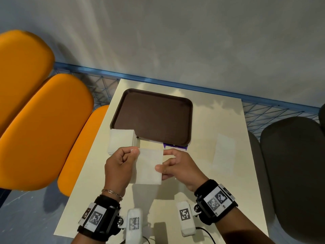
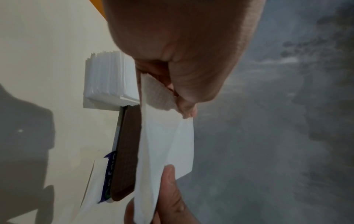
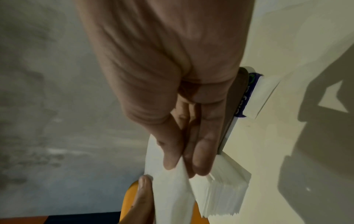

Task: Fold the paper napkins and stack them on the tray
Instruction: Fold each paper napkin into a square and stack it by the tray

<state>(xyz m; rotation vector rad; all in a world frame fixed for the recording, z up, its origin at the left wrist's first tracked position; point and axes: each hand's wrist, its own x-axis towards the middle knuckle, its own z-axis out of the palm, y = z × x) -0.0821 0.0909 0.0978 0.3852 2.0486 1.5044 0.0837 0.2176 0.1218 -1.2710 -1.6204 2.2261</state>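
Note:
A white paper napkin hangs above the cream table, held between both hands. My left hand pinches its upper left corner between thumb and fingers. My right hand pinches its right edge, thumb on the front face. The left wrist view shows the napkin drooping from my left fingers. In the right wrist view my right fingers grip the napkin. A stack of napkins sits at the near left corner of the brown tray, which holds nothing.
A napkin wrapper with purple print lies at the tray's near edge. One flat napkin rests on the table's right side. Orange chairs stand to the left, a dark chair to the right, a wall behind.

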